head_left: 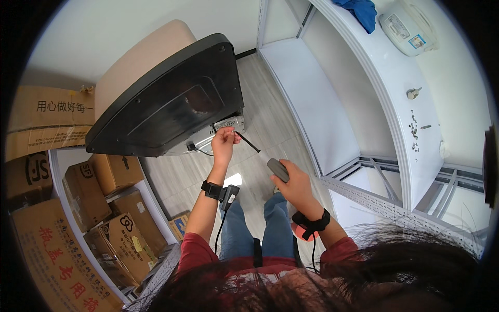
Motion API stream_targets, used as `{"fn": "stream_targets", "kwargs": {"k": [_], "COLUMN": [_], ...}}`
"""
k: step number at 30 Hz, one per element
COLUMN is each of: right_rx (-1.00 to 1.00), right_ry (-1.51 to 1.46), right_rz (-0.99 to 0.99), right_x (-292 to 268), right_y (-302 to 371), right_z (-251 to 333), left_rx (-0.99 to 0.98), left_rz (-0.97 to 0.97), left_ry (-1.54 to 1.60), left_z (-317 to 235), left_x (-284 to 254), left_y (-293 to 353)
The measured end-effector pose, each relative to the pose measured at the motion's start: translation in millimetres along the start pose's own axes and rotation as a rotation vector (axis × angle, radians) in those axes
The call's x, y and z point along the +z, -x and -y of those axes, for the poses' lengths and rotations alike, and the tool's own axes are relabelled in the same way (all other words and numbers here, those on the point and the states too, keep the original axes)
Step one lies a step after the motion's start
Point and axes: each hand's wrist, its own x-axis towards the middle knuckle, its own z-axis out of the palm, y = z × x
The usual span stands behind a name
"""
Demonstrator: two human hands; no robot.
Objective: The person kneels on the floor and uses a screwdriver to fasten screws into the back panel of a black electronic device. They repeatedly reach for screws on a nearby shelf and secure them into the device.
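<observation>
My left hand [224, 141] has its fingertips closed on one end of a slim black rod [248, 142], which slants down to the right and ends in a wider tip, like a long bolt. Just right of that tip, my right hand [295, 183] grips a thick grey tool handle [277, 169]. Its front end points at the rod's tip, and a pale blur there hides the tool's kind. Behind my left hand stands a large black plastic shell [176, 104] backed by a beige padded part [143, 54]. A silvery metal part [238, 124] shows under its lower edge, beside my left fingers.
Cardboard boxes [127, 239] fill shelving at the left. A white shelf frame [306, 93] stands at the right. On its white surface lie small loose screws [414, 127], a metal fitting [413, 93], a white appliance [408, 28] and blue cloth [358, 13]. Grey floor [260, 88] lies between.
</observation>
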Motion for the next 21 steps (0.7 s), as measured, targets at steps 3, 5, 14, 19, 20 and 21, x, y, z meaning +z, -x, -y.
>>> {"fn": "stream_targets", "kwargs": {"k": [3,5,14,19,20,21], "right_rx": [-0.015,-0.015,0.048,0.045,0.049,0.054], "right_ry": [-0.003,-0.012,-0.028,-0.058,-0.061,-0.065], "right_rz": [0.002,0.003,0.041,0.027,0.030,0.033], "right_x": [0.9,0.8,-2.3,-3.2,-3.4,-3.6], "right_y": [-0.6,-0.9,-3.7,-3.6,-3.4,-3.1], "right_z": [-2.5,-1.9,2.8,2.0,1.0,0.4], "left_rx": [-0.003,-0.008,0.002,0.049,0.053,0.056], "left_rz": [0.000,0.008,0.042,0.093,0.091,0.090], "left_ry": [-0.025,-0.024,-0.029,-0.089,-0.095,-0.100], "left_z": [-1.2,0.0,7.2,3.6,2.0,-0.4], "left_x": [1.4,1.3,-3.1,-6.4,-5.9,-5.0], "left_y": [-0.3,-0.7,-3.0,-3.3,-2.7,-1.9]}}
